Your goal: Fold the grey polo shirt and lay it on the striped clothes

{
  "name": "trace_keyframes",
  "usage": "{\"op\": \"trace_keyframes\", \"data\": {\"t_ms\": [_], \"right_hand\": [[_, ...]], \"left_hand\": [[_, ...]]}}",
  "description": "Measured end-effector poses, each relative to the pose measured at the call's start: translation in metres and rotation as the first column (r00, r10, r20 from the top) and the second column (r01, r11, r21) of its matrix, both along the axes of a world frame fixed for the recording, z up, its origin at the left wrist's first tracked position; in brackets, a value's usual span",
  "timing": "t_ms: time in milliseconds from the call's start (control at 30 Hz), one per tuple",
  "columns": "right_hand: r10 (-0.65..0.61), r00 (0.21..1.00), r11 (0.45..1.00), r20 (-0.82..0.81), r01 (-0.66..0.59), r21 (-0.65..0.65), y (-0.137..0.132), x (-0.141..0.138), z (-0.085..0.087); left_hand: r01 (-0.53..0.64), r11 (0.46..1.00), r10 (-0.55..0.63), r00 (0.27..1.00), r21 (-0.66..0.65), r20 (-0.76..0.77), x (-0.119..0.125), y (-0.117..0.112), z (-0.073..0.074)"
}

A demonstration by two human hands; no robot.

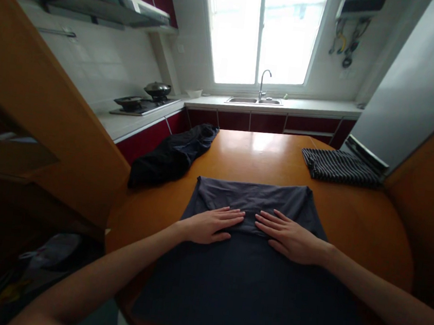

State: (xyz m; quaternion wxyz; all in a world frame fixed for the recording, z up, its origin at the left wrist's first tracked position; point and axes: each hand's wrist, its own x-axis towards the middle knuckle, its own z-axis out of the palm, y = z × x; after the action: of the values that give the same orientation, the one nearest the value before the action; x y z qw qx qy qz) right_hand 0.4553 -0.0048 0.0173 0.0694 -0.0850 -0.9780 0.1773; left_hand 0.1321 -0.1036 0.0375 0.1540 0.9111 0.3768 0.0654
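Observation:
A dark grey-blue garment (250, 290) lies spread on the wooden table, its far end turned over toward me as a lighter grey flap. What kind of garment it is, I cannot tell. Flat on the left half of that flap rests my left hand (214, 225), fingers stretched out and pointing right. My right hand (290, 237) presses flat on the right half, its fingers pointing left. A small gap separates the fingertips of the two hands. Neither hand grips anything.
Crumpled black clothing (171, 152) lies at the table's left edge. A folded black-and-white striped cloth (342, 167) sits at the far right of the wooden table (256, 159). Beyond are a sink (242, 101), a stove with a lidded pan (158, 90), and a fridge (422, 86).

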Motion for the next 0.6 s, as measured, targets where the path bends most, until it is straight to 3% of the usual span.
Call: {"op": "trace_keyframes", "data": {"t_ms": [100,167,267,467,600], "right_hand": [[-0.032,0.997,0.996,-0.065,0.027,-0.083,0.002,-0.006,0.004],[-0.122,0.978,0.985,-0.167,0.099,-0.14,0.007,-0.015,0.005],[-0.209,0.941,0.975,-0.267,0.181,-0.127,0.015,-0.034,0.001],[-0.181,0.978,0.982,-0.104,0.185,0.028,0.011,-0.047,-0.017],[-0.159,0.985,0.985,-0.073,0.164,0.06,0.01,-0.037,-0.014]], "left_hand": [[-0.083,0.994,0.08,0.996,0.065,0.047,0.009,0.004,0.001],[-0.145,0.982,0.137,0.988,0.124,0.071,0.019,0.01,0.001],[-0.141,0.974,0.135,0.99,0.18,0.046,0.034,0.019,-0.003],[-0.088,0.985,0.093,0.995,0.149,-0.029,0.04,0.022,-0.014],[-0.082,0.979,0.089,0.996,0.189,-0.031,0.035,0.022,-0.011]]}}
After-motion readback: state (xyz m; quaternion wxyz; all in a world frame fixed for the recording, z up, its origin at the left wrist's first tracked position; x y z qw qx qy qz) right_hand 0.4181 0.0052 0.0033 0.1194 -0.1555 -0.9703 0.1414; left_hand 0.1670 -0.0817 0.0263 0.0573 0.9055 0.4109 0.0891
